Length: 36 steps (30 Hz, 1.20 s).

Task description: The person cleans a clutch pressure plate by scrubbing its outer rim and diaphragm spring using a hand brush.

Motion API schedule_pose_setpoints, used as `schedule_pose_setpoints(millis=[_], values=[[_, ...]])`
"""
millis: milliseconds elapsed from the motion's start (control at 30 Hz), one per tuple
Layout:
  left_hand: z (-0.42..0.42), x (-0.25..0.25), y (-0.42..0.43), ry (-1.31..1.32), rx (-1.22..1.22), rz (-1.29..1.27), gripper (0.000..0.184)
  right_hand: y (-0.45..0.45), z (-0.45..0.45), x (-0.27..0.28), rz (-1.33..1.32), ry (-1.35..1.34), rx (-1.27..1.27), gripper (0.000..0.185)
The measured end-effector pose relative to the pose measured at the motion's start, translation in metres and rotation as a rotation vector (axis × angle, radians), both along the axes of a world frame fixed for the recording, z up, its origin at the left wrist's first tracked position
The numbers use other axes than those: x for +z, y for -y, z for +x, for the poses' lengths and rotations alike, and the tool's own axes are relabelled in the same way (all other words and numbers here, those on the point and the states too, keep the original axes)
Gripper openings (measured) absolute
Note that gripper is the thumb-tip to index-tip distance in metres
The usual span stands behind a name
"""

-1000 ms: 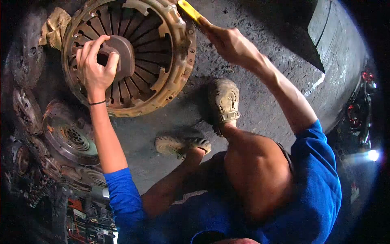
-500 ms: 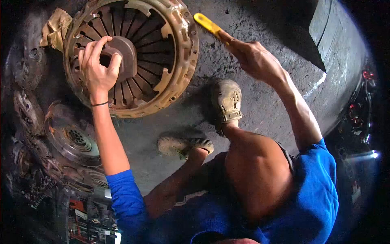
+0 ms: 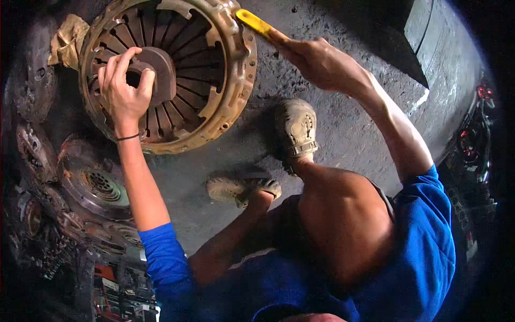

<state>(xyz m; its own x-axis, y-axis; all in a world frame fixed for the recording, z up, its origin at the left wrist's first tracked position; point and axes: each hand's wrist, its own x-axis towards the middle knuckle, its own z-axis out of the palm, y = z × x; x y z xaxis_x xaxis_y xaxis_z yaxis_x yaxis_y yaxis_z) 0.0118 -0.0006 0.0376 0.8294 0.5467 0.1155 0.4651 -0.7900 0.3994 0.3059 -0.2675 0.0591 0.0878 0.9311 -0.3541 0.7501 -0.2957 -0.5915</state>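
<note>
A round, rusty brown clutch cover (image 3: 228,99) with radial metal fingers stands at the upper left. My left hand (image 3: 124,91) grips the dark round hub piece (image 3: 163,75) at its centre, thumb and fingers curled over its edge. In my right hand (image 3: 327,64) is a yellow-handled brush (image 3: 254,22), its tip touching or very near the cover's upper right rim. Its bristle side is hard to make out.
Crumpled brown paper (image 3: 70,40) lies left of the cover. Below it a round disc (image 3: 99,185) and several greasy metal parts line the left side. My sandalled feet (image 3: 298,129) are on the dark floor. A dark angular sheet (image 3: 424,43) is at the upper right.
The yellow brush in my right hand moved right, away from the rim, then back left to it. My left hand keeps its hold on the hub piece.
</note>
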Motion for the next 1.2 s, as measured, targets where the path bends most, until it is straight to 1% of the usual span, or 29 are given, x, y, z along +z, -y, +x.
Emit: schedule_pose_setpoints(millis=[100,200,233,333,367,467,533,600,633,700,733,767,867,900,1000,1133,1167,1200], values=[[0.005,0.000,-0.001,0.028,0.013,0.018,0.037,-0.006,0.011,0.009,-0.167,-0.035,-0.034,0.047],[0.004,-0.001,-0.002,0.030,0.014,0.000,0.038,-0.030,0.016,-0.002,-0.254,-0.033,-0.054,0.043],[0.004,-0.001,-0.002,0.033,0.005,0.005,0.038,-0.033,0.011,0.010,-0.350,-0.059,-0.081,0.043],[0.004,0.001,-0.003,0.011,0.001,-0.004,0.038,-0.012,0.009,0.019,-0.282,-0.119,-0.104,0.042],[0.007,0.000,-0.006,0.033,-0.004,0.007,0.038,-0.001,0.016,0.012,-0.190,-0.120,-0.012,0.048],[0.005,-0.003,-0.005,0.071,-0.012,0.004,0.037,0.018,0.026,0.008,-0.218,-0.197,-0.065,0.049],[0.002,-0.004,-0.005,0.076,-0.013,-0.005,0.037,0.018,0.024,0.005,-0.218,-0.262,-0.187,0.048],[0.002,-0.004,-0.007,0.067,-0.011,-0.008,0.036,0.002,0.022,0.003,-0.317,-0.363,-0.336,0.049],[0.002,-0.004,-0.007,0.068,-0.010,-0.007,0.036,-0.012,0.017,0.001,-0.282,-0.416,-0.302,0.049],[0.003,-0.006,-0.005,0.072,-0.007,-0.008,0.036,-0.016,0.024,-0.004,-0.359,-0.390,-0.314,0.050],[0.003,-0.006,-0.005,0.072,-0.008,-0.010,0.036,-0.016,0.025,-0.005,-0.400,-0.384,-0.323,0.050],[0.003,-0.005,-0.005,0.073,-0.009,-0.011,0.036,-0.014,0.032,0.005,-0.512,-0.451,-0.282,0.049],[0.004,-0.001,-0.004,0.044,0.013,-0.013,0.036,-0.015,0.033,0.016,-0.467,-0.350,-0.217,0.049],[0.005,-0.001,-0.002,0.037,0.029,-0.023,0.036,-0.012,0.032,-0.008,-0.269,-0.201,-0.086,0.049],[0.006,0.000,-0.002,0.033,0.033,-0.013,0.036,-0.009,0.013,-0.030,-0.051,-0.170,-0.128,0.049],[0.005,0.000,-0.001,0.019,0.023,0.011,0.037,-0.006,0.010,-0.007,-0.201,0.043,0.009,0.054],[0.004,-0.001,-0.001,0.024,0.031,-0.001,0.036,-0.009,0.009,-0.016,-0.036,0.084,0.036,0.057],[0.004,-0.003,-0.001,0.035,0.028,-0.002,0.036,-0.009,0.010,-0.016,-0.058,0.098,0.049,0.057]])
